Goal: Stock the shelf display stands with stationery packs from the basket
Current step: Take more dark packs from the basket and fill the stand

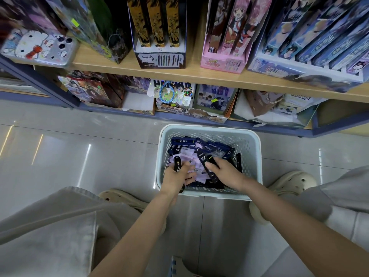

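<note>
Both hands down in the basket, each taking hold of a dark pack

The stationery packs [201,144] lie in a loose heap of dark blue and pale lilac inside the pale basket [257,156], which stands on the tiled floor [99,148] just in front of the bottom shelf. The left hand [176,176] has its fingers curled round one slim pack [177,163], whose end pokes up above the knuckles. The right hand [225,170] closes thumb and fingers on a long pack [203,159] lying slantwise on the heap. Each is best lifted straight up past the basket's rim so that neighbours do not snag. The wooden shelf edge [199,76] overhangs above, with the black display stand [160,58] and pink display stand [219,62] close to it, so the rise should probably start on the near side, between the knees, where there is open room
</note>
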Tool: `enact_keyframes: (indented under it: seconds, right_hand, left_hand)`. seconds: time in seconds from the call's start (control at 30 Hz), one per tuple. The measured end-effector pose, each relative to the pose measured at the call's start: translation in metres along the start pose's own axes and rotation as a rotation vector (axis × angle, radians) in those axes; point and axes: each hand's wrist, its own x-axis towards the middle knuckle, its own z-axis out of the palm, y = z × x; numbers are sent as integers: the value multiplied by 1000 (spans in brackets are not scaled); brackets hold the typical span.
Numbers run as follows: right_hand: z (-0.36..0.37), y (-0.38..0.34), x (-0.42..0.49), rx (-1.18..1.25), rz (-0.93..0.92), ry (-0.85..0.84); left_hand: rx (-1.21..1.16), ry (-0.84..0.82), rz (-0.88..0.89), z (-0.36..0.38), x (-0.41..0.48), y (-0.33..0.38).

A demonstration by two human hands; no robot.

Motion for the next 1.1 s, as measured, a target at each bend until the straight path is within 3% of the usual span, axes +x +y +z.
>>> enact_keyframes:
  seconds: [0.43,0.63,0.8,1.0,1.1]
  right_hand:
    - [-8,-86,-43,312,-222,88]
    - [-39,-126,-64,387,-259,157]
    - [-62,-159,-78,61,-310,288]
    - [-77,-221,-100,129,-327,193]
    - [-86,-251,-111,-101,-422,257]
  left_hand:
    - [-225,96,56,5,-34,48]
    - [-393,13,144,-11,-58,93]
    - [-386,-51,293,-25,-92,141]
    - [-265,-74,468,-51,-120,191]
    - [-245,-65,520,-62,-132,210]
